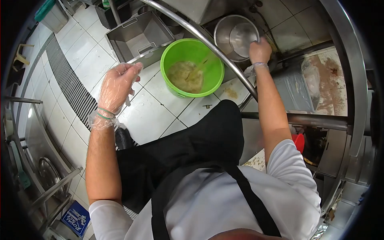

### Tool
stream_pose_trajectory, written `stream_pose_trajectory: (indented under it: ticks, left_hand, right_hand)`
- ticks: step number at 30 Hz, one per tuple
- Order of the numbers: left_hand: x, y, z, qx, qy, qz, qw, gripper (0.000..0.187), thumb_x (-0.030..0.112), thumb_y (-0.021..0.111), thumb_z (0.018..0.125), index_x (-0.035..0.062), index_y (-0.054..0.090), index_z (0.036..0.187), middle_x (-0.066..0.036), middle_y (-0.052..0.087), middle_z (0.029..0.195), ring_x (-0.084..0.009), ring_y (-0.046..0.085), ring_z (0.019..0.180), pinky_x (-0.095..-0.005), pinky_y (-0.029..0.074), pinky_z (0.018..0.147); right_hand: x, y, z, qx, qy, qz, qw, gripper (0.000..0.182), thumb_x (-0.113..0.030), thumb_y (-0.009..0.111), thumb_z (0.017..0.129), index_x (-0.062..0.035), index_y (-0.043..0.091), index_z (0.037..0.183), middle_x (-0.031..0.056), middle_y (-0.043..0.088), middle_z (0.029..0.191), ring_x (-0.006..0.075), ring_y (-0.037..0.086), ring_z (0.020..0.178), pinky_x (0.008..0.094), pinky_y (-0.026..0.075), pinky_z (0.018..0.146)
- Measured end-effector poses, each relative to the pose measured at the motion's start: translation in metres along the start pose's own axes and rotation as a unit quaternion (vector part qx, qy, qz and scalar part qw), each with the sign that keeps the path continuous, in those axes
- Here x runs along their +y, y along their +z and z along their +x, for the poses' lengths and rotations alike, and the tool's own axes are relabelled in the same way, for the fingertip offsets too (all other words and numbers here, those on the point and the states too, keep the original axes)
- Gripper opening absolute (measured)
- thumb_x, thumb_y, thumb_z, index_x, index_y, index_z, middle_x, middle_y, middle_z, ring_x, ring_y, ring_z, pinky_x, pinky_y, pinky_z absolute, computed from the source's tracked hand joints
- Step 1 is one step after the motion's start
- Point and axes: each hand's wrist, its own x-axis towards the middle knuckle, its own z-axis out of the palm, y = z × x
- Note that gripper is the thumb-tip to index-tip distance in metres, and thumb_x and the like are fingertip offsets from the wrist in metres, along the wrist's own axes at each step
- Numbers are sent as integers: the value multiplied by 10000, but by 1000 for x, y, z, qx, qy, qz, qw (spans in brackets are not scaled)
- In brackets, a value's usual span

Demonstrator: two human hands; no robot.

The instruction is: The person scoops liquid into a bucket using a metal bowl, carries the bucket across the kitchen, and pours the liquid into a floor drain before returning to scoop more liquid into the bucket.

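My right hand, in a clear plastic glove, is closed on the near right rim of a metal pot. The pot is tilted beside a bright green tub, beyond a curved metal rail. A yellowish, blurred stream runs from the pot's side into the tub, where cloudy yellow-brown liquid lies at the bottom. My left hand, also in a clear glove with a green band at the wrist, hangs left of the tub. Its fingers are loosely bent and apart, holding nothing.
A rectangular steel basin with handles stands behind the tub. A striped drain grate crosses the white tiled floor. Metal shelving lines the left. On the right are a grey plastic bin and a metal bar.
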Motion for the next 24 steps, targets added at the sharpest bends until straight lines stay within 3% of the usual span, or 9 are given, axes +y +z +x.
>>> stream_pose_trajectory:
  ticks: [4, 6, 7, 9, 12, 13, 16, 20, 24]
  left_hand:
    - [-3, 2, -4, 12, -8, -7, 1000, 448, 412, 588, 821, -8, 618, 970, -62, 626, 765, -81, 496, 522, -218, 383, 456]
    - [1, 3, -9, 20, -16, 12, 1000, 452, 418, 587, 822, -13, 619, 954, -61, 631, 760, -80, 495, 516, -217, 381, 457]
    - [6, 1, -13, 12, -25, 21, 999, 438, 363, 589, 827, -54, 619, 959, -98, 630, 759, -125, 567, 638, -253, 455, 537]
    - [7, 1, -16, 7, -28, 25, 999, 429, 355, 585, 831, -54, 619, 956, -95, 627, 759, -124, 569, 643, -247, 455, 542]
    - [4, 1, -16, 12, -33, 17, 999, 410, 337, 589, 833, -52, 618, 958, -74, 616, 749, -108, 554, 639, -240, 446, 545]
    - [-5, 2, -13, 20, -22, 13, 999, 413, 380, 594, 840, -13, 611, 964, -45, 629, 739, -62, 476, 501, -202, 357, 456]
    - [-4, 2, -12, 31, -27, 9, 999, 409, 378, 596, 838, -11, 612, 965, -44, 629, 742, -58, 476, 503, -199, 357, 457]
    - [-4, 5, -10, 23, -27, 6, 999, 404, 372, 593, 840, -10, 609, 971, -42, 627, 750, -54, 477, 510, -196, 360, 461]
    - [-6, 5, -11, 20, -33, -7, 999, 378, 352, 597, 843, -9, 618, 954, -41, 625, 755, -58, 476, 509, -194, 365, 465]
  right_hand:
    - [76, 34, 46, 59, 103, 68, 991, 305, -144, 485, 682, 27, 643, 880, 283, 618, 900, 437, 579, 898, 468, 466, 796]
    - [78, 31, 63, 38, 126, 17, 991, 293, -170, 522, 730, -5, 656, 931, 242, 631, 942, 401, 591, 916, 475, 464, 836]
    - [79, 32, 68, 40, 62, -65, 995, 276, -196, 543, 725, -1, 661, 880, 237, 637, 898, 397, 601, 894, 459, 477, 799]
    - [89, 45, 79, 43, -2, -144, 989, 270, -223, 565, 720, 3, 667, 828, 233, 642, 854, 393, 611, 871, 443, 490, 762]
    - [100, 76, 84, -46, -86, -314, 944, 260, -274, 634, 734, -62, 658, 884, 193, 643, 827, 365, 614, 868, 451, 494, 740]
    - [105, 78, 84, -103, -68, -274, 954, 278, -241, 633, 720, -60, 645, 931, 194, 645, 851, 372, 606, 890, 463, 493, 740]
    - [120, 101, 67, -94, -86, -226, 966, 260, -223, 626, 716, -43, 642, 903, 213, 638, 869, 377, 605, 887, 462, 496, 760]
    - [104, 107, 42, -182, -43, -235, 954, 235, -120, 494, 814, -70, 656, 976, 215, 621, 1019, 376, 601, 961, 450, 508, 801]
    - [90, 117, 34, -254, -39, -260, 931, 273, -146, 475, 799, -82, 650, 998, 223, 610, 1035, 373, 594, 973, 451, 489, 826]
